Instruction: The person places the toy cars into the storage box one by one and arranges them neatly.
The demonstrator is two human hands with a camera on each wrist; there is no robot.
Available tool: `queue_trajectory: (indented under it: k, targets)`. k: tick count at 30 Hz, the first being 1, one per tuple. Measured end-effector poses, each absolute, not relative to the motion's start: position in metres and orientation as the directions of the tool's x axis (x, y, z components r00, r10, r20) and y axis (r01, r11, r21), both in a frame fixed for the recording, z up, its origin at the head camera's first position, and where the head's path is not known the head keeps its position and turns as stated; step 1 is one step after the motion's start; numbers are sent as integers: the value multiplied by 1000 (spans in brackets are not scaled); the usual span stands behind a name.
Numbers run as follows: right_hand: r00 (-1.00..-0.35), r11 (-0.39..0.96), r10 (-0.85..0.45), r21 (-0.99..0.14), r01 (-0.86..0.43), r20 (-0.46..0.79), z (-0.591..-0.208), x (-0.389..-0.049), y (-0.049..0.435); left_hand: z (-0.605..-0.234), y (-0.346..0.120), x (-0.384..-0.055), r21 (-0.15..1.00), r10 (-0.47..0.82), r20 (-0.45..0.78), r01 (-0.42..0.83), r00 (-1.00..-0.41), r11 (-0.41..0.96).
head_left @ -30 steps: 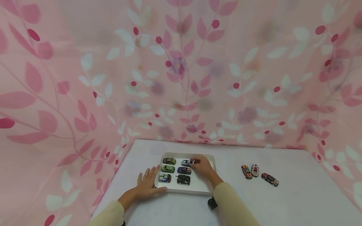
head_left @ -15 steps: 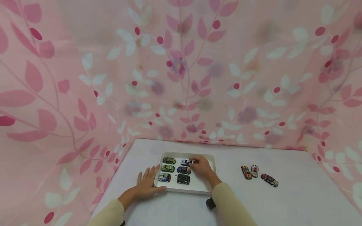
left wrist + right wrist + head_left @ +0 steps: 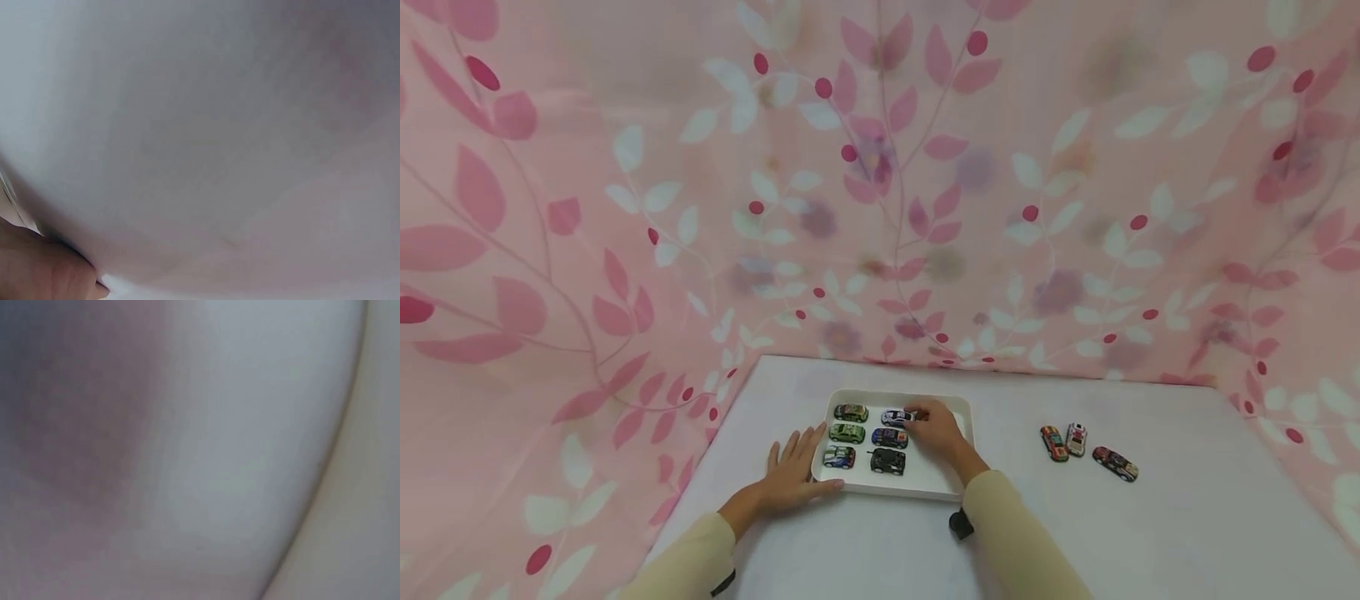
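In the head view, a white tray holds two columns of toy cars. My right hand reaches over its right side, thumb and fingertips pinching the rear of a white and dark toy car at the back. Below that car are a blue toy car and a black one with a thin barrel. The left column has a dark multicoloured toy car, a green toy car and a white-blue-green one. My left hand lies spread against the tray's left edge, thumb along the front corner.
To the right on the white table lie an orange-red toy car, a white and red toy car and a dark multicoloured car. Pink floral cloth stands behind and at the sides. Both wrist views are mostly blurred.
The head view has tilted slightly, so the tray and table sit higher in it. Both hands keep their places at the tray, the right one still on the white and dark car.
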State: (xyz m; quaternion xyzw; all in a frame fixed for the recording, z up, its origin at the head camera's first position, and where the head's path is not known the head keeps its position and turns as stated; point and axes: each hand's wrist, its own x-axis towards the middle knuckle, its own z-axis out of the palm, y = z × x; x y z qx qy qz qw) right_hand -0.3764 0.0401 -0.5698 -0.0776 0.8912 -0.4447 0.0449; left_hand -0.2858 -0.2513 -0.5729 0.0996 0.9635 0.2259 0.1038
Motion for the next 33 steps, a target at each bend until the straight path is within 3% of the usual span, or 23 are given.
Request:
queue_trajectory:
  k: [15,33]
  targets:
    - [-979,598,-205,-790,-139,17,-569,-378,38,-568,-252,-283,471,256,-119,173,-959,865]
    - [-988,584,-156,-807,-87,-7,-550,-364,36,-568,-252,-283,459,251,-139,162,-958,874]
